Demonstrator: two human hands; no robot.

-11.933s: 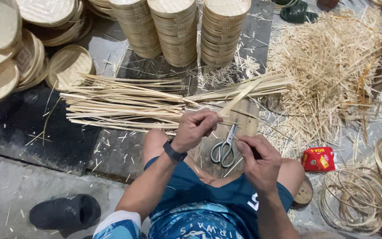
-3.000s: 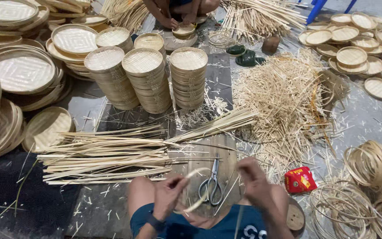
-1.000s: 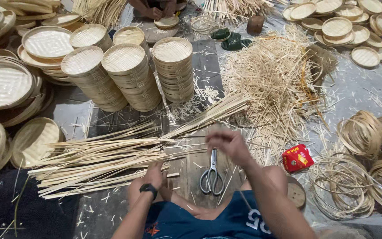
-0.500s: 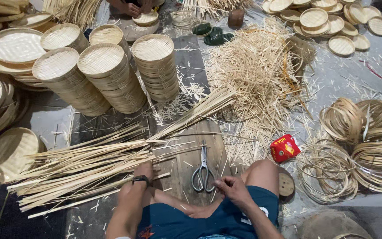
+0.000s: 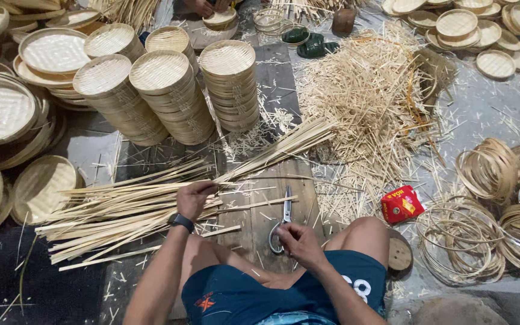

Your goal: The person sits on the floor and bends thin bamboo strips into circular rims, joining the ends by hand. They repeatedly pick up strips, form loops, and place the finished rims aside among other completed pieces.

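Since half a second back, view tilted a bit and both hands shifted: my left hand [image 5: 195, 198] went up onto the bundle of bamboo strips [image 5: 127, 210], and my right hand [image 5: 299, 241] moved in toward the scissors [image 5: 283, 221]. Left hand was closed on a few strips near the bundle's 3 o'clock end, black watch [image 5: 181, 221] on the wrist. Right hand sat at the scissors' 5 o'clock, fingers curled by the handle loops; couldn't tell if it gripped them or just touched. Hands were well apart. Scissors lay blades pointing 12 o'clock on the wooden board [image 5: 278, 180] between my knees. Strips fanned from 9 o'clock across the board toward 1 o'clock. Stacks of round woven lids [image 5: 170, 90] stood at 11 to 12 o'clock. Loose pile of short bamboo offcuts [image 5: 368, 102] at 1 o'clock. Red packet [image 5: 402, 203] at 3 o'clock, just beside my right knee. Coiled bamboo rings [image 5: 495, 204] further out at 3 o'clock. Another person's hands [image 5: 209, 7] at 12 o'clock, far edge.
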